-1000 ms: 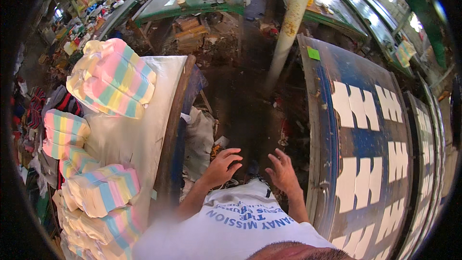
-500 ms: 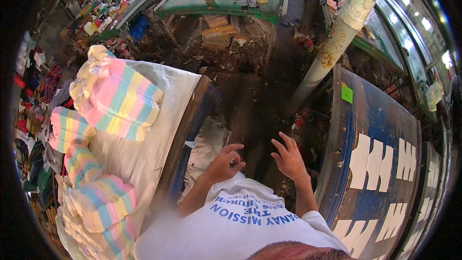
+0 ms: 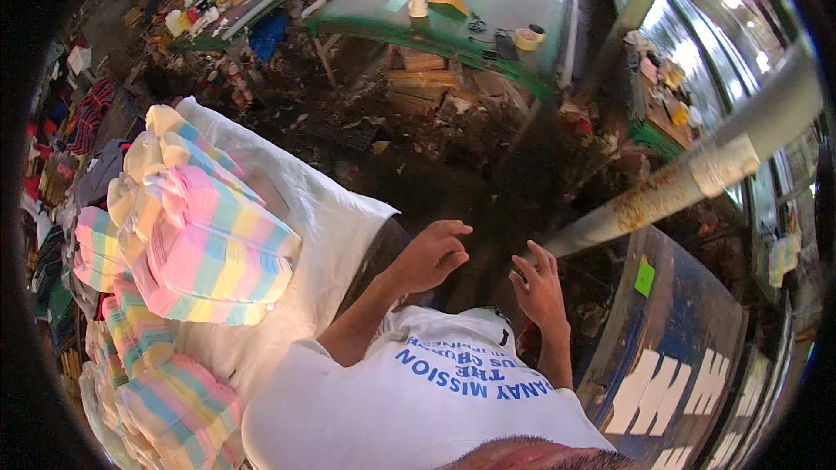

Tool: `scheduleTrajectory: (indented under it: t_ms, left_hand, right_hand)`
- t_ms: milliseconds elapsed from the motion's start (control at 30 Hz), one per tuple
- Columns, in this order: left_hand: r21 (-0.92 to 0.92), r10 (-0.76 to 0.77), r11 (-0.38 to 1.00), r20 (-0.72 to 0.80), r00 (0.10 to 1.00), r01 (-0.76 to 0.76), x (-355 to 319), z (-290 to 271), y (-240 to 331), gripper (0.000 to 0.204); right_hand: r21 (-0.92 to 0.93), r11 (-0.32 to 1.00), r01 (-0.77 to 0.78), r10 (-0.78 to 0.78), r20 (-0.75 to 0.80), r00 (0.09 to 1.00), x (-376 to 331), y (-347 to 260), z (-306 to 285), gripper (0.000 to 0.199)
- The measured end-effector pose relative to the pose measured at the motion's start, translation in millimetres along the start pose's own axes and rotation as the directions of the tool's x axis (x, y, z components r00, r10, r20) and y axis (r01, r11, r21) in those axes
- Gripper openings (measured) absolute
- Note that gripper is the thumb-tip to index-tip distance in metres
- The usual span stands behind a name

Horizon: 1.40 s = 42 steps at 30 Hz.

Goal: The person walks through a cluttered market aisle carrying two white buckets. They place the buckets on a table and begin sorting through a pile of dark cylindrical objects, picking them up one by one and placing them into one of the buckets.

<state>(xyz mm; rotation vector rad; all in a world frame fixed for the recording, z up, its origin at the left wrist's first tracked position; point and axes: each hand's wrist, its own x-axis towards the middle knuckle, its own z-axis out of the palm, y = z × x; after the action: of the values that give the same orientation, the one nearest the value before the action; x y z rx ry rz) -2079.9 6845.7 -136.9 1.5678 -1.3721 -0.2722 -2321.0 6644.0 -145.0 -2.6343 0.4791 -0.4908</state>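
The person's left hand (image 3: 427,257) is raised before the body, empty, its fingers loosely bent and the thumb apart from them. The right hand (image 3: 537,292) is empty too, fingers parted and curved, with a gap between the two hands. Below them spreads the white shirt (image 3: 418,400).

Nearest the left hand is the edge of a table covered in white cloth (image 3: 322,218). On it, further left, lies a large striped stack (image 3: 222,248) in pink, yellow, blue and white, with a lower striped stack (image 3: 178,405) behind it, closer to the body.

Past the right hand, a rusted post (image 3: 657,204) slants up to the right, above a blue-and-brown board (image 3: 688,300) bearing a green tag (image 3: 644,277) and white cut pieces (image 3: 660,392).

Compared with half a second ago, the view has swung left: the post and board sit further right, and the large stack now lies closer to the left forearm. Neither hand has taken anything up, so the stacks remain untouched. The floor between is too dark to read surely. Beyond stands a green table (image 3: 374,13).
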Motion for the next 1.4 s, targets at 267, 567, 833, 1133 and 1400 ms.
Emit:
scheduleTrajectory:
  t_ms: [267,567,833,1133,1400]
  left_hand:
    - [0.046,-0.244,0.968,-0.069,0.967,0.247,17.2,-19.4,-56.0,0.021]
    - [0.107,-0.28,0.949,-0.148,0.948,0.297,154.3,8.7,-121.5,0.007]
    - [0.241,-0.073,0.966,-0.075,0.994,0.089,359.5,48.0,-171.0,0.04]
    - [0.05,-0.158,0.987,0.157,0.975,0.152,459.7,83.7,-228.5,0.059]
    - [0.009,0.008,1.0,0.316,0.949,-0.011,578.0,87.4,-311.9,0.064]
  right_hand:
    - [0.172,0.979,0.112,-0.144,0.189,0.971,113.6,40.0,42.0,0.04]
    - [0.134,0.985,0.11,-0.142,0.257,0.956,263.0,159.9,37.6,0.039]
    - [0.127,0.966,0.224,-0.237,0.099,0.967,379.3,257.4,-4.6,0.043]
    - [0.093,0.996,0.011,-0.017,0.067,0.998,418.8,345.1,-19.1,0.041]
    - [-0.021,0.977,-0.214,0.214,0.035,0.976,470.7,390.7,-25.5,0.04]
